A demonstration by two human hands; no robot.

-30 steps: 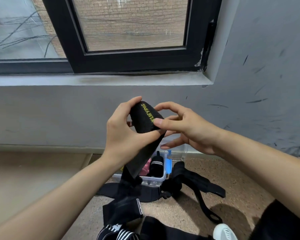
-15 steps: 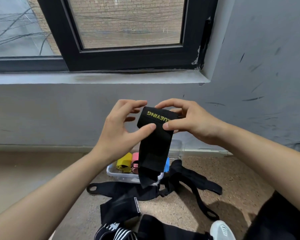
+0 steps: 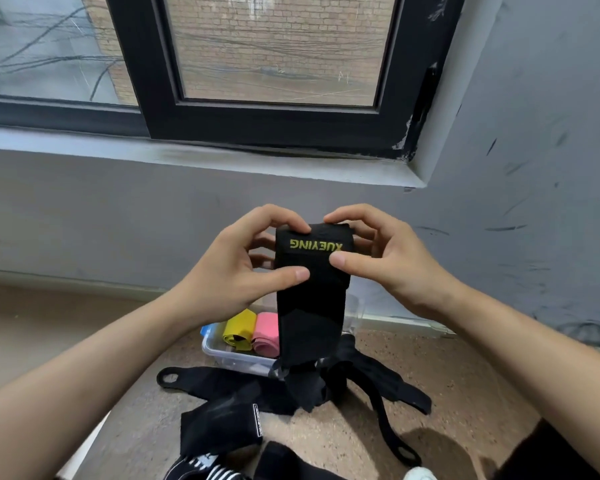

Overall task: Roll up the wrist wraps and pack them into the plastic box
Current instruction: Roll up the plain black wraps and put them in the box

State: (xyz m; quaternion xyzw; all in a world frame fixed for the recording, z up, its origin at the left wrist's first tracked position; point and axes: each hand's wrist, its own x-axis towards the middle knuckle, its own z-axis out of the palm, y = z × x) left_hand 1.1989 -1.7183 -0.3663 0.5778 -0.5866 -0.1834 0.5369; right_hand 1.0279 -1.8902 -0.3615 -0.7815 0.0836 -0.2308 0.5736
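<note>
Wrap since a second ago: black wrist wrap (image 3: 312, 306) has swung from a leftward tilt to hang square to the camera; its yellow XUEYING lettering now faces front, upside down
Left hand (image 3: 236, 271): thumb pressed on the wrap's front, fingers curled behind its top end; pinching it
Right hand (image 3: 385, 265): same pinch from the other side, thumb just below the lettering
Wrap's place: centre of the frame, held in the air; the tail hangs loose, so rolling looks barely begun
Plastic box (image 3: 229, 356): lower centre on the floor, partly behind the tail; yellow roll (image 3: 239, 329) and pink roll (image 3: 265, 336) sit inside, touching
Loose black wraps (image 3: 222, 386): sprawled unrolled below the box
Progress: seemingly partway; some rolls packed; this wrap and the floor ones remain
</note>
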